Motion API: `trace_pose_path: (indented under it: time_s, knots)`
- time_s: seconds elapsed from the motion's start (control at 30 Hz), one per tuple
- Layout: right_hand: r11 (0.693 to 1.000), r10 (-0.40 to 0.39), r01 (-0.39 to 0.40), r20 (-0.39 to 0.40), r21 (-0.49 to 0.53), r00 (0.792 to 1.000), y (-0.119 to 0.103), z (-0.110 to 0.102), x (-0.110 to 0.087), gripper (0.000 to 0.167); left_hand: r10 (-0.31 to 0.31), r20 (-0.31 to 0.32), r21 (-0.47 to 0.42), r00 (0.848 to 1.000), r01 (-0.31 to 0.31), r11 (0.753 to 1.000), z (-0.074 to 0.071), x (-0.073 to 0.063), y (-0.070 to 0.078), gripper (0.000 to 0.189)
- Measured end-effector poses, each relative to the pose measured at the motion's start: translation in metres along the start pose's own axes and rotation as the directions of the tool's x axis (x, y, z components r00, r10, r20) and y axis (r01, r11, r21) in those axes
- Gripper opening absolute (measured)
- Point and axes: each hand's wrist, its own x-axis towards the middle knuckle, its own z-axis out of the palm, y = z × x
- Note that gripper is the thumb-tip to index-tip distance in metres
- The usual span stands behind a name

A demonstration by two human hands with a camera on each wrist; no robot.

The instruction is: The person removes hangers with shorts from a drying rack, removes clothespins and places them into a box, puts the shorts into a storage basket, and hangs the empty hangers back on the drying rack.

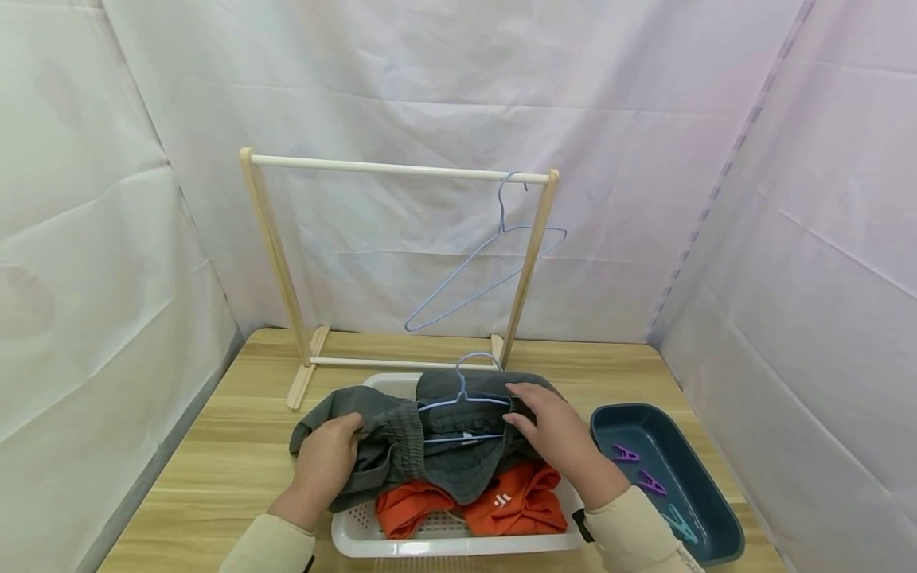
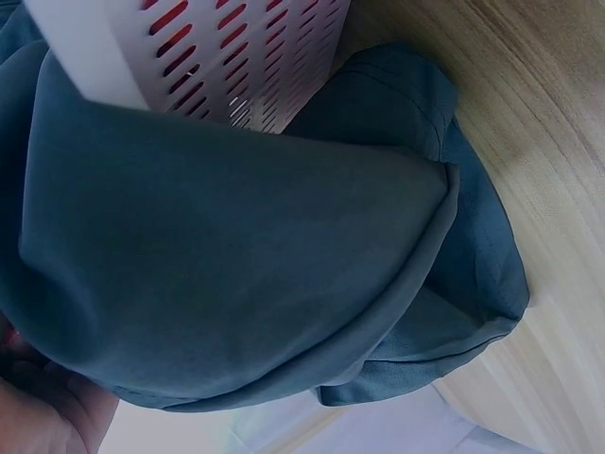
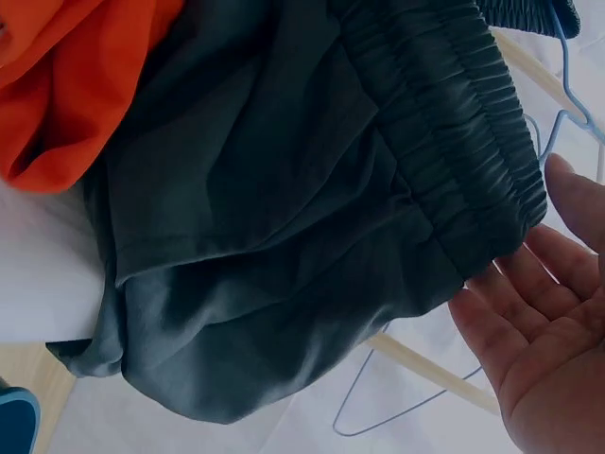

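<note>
Dark grey pants [image 1: 383,430] with a gathered elastic waistband lie bunched over the white basket [image 1: 458,547]. A light blue wire hanger [image 1: 463,398] sits inside the waist opening, its hook pointing up. My left hand [image 1: 325,461] grips the pants' left side; in the left wrist view their fabric [image 2: 227,255] hides most of that hand. My right hand [image 1: 555,430] is at the waistband's right end. In the right wrist view its fingers [image 3: 492,322] lie extended against the outside of the waistband [image 3: 454,113], with the thumb held apart.
An orange garment [image 1: 512,505] with a white mark lies in the basket under the pants. Behind stands a wooden rack [image 1: 401,168] with another blue wire hanger [image 1: 458,270] on its rail. At right, a dark blue tray [image 1: 705,477] holds purple clips [image 1: 650,482] and a light blue clip [image 1: 680,525].
</note>
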Motion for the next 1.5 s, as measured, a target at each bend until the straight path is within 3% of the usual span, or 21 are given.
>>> trace_pose_path:
  time_s: [0.47, 0.93, 1.3, 1.4, 1.5]
  knots:
    - [0.999, -0.049, 0.049, 0.005, -0.007, 0.999, -0.002, 0.007, 0.003, 0.037, -0.015, 0.01, -0.007, 1.0, 0.015, 1.0, 0.001, 0.0, -0.001, 0.024]
    - [0.997, -0.08, 0.08, -0.053, 0.009, 0.995, 0.002, 0.014, 0.005, 0.024, -0.003, 0.031, -0.019, 1.0, 0.004, 1.0, -0.003, 0.0, 0.0, 0.029]
    - [0.993, -0.11, 0.112, -0.063, 0.03, 0.992, 0.008, 0.016, 0.005, 0.021, -0.045, 0.096, -0.032, 0.994, 0.048, 0.998, -0.007, 0.002, 0.0, 0.024]
    - [0.993, -0.108, 0.111, -0.092, 0.03, 0.99, 0.008, 0.017, 0.005, 0.018, -0.08, 0.144, -0.044, 0.986, 0.087, 0.995, -0.009, 0.003, 0.003, 0.021]
    - [0.994, -0.102, 0.107, -0.113, 0.038, 0.988, 0.008, 0.018, 0.005, 0.015, -0.116, 0.202, -0.051, 0.972, 0.129, 0.99, -0.012, 0.005, 0.008, 0.007]
